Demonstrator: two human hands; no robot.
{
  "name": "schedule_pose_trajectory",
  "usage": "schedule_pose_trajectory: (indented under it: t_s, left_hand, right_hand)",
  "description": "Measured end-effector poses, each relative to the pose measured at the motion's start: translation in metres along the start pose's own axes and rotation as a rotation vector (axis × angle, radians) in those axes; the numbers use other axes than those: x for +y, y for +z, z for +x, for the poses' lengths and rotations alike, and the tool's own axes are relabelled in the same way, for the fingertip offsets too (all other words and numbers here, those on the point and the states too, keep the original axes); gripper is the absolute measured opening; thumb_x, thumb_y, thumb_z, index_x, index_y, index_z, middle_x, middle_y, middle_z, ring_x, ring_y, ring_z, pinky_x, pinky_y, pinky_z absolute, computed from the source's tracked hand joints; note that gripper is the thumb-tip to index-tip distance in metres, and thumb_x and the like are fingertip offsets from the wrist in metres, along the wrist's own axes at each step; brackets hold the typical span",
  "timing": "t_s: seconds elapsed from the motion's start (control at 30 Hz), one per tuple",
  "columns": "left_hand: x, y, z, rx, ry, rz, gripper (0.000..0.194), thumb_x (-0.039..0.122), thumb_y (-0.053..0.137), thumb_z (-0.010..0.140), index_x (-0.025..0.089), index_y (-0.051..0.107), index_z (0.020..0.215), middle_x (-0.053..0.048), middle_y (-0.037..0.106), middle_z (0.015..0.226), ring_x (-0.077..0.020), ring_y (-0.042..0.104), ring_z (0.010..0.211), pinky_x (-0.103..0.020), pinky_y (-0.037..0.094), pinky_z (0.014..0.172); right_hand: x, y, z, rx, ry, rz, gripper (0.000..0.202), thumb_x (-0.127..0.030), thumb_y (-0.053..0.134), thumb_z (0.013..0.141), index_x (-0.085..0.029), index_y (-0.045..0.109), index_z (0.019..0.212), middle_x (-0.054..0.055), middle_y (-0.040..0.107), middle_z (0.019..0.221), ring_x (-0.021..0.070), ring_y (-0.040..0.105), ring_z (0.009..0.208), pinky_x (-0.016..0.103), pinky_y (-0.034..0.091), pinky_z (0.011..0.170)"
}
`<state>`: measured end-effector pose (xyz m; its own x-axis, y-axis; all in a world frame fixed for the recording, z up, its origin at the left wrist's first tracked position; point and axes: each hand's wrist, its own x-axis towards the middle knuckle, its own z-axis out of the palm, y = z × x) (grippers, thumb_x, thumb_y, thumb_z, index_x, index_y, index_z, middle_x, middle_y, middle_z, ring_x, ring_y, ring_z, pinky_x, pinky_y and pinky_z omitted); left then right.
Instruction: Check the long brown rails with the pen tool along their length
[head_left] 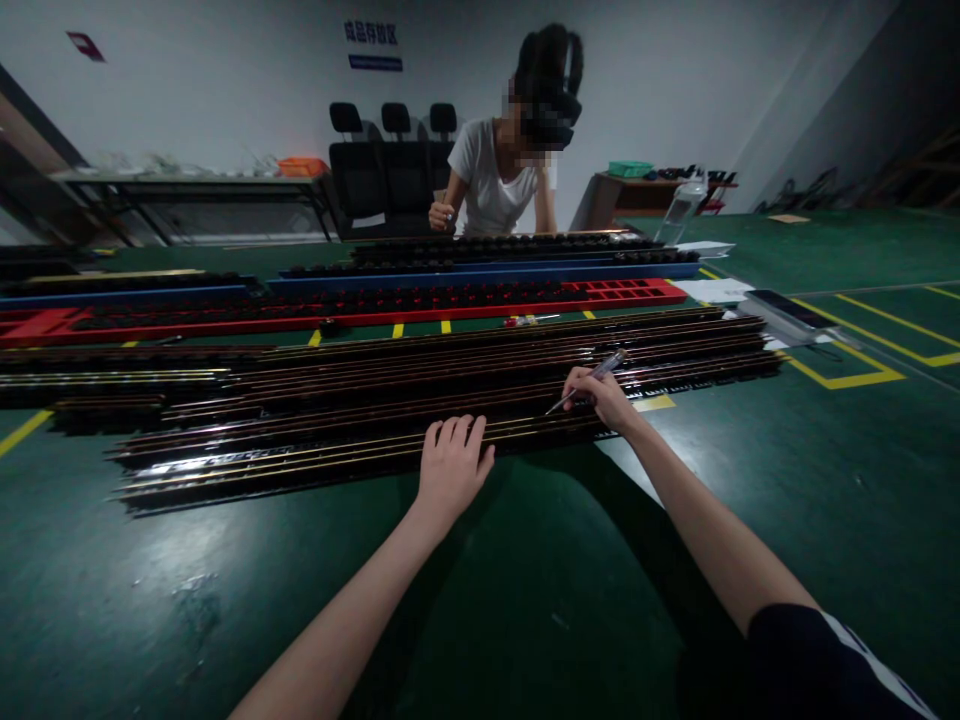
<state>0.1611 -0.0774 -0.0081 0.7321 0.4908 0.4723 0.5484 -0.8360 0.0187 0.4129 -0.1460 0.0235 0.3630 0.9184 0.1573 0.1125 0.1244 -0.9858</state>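
Observation:
Long dark strips with thin gold and copper-coloured lines (285, 402) lie side by side across the green table in front of me. My left hand (452, 465) rests flat on the nearest strips, its fingers stretched out over their edge. In my right hand (602, 395) is a slim screwdriver (609, 364) with a pale, see-through handle. Its thin shaft slants down to the left, and the tip is at or just above a near strip, to the right of my left hand. I cannot tell whether it touches.
Beyond the strips lie a red slotted rack (630, 291) and a blue rail (487, 278) bearing dark parts. A phone (789, 308) lies on a box at the right, near a clear bottle (681, 212). Another person (495, 185) sits across the table.

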Motion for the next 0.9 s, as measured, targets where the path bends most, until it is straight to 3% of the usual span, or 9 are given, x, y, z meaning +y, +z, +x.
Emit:
schedule_pose_trajectory:
  t_s: [0.9]
  left_hand:
    - [0.001, -0.002, 0.001, 0.008, -0.01, -0.008, 0.038, 0.032, 0.041, 0.091, 0.015, 0.061, 0.118, -0.013, 0.065, 0.113, -0.0277, 0.058, 0.103, -0.045, 0.043, 0.09]
  right_hand:
    - [-0.001, 0.008, 0.0, 0.022, -0.06, -0.07, 0.024, -0.039, 0.057, 0.07, -0.018, 0.055, 0.058, 0.0, 0.052, 0.058, 0.0114, 0.049, 0.048, 0.026, 0.042, 0.047]
